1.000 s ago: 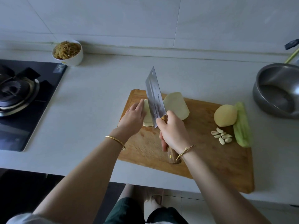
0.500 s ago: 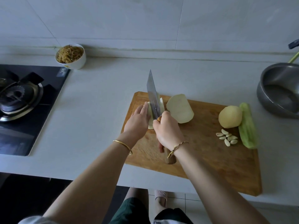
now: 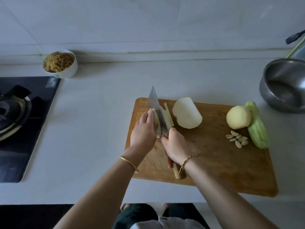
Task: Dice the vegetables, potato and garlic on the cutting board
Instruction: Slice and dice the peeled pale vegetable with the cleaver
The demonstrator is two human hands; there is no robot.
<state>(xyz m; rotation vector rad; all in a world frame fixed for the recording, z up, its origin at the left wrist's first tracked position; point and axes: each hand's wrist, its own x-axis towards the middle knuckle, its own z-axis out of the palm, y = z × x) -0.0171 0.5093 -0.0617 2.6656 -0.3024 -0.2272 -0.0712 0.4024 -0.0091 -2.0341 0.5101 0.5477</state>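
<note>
At the board's far left corner, the knife stands edge-down in a pale slab, its tip reaching just past the board's far edge. The right hand is wrapped round the wooden handle, forefinger up near the blade's heel; the handle's butt sticks out below the wrist. The left hand presses on the slab from the left, fingers bent, fingertips just beside the blade's flat. It sits close to the board's left edge. Cut strips lie against the blade's right side, one poking toward the far edge. Just right of them rests a big pale chunk, touching the far edge.

A wide bare stretch of board runs from the right hand to the garlic, a small cluster of peeled cloves. The potato, peeled and whole, sits just beyond the garlic, touching a green vegetable that lies along the board's right edge. The board's near edge lies close to the counter's front edge, nearest at the right corner.

Bare counter spreads between the board and the stove at left. A white bowl of brown shreds stands at the stove's far corner, by the wall. A steel bowl sits near the board's far right corner, cut off by the frame
</note>
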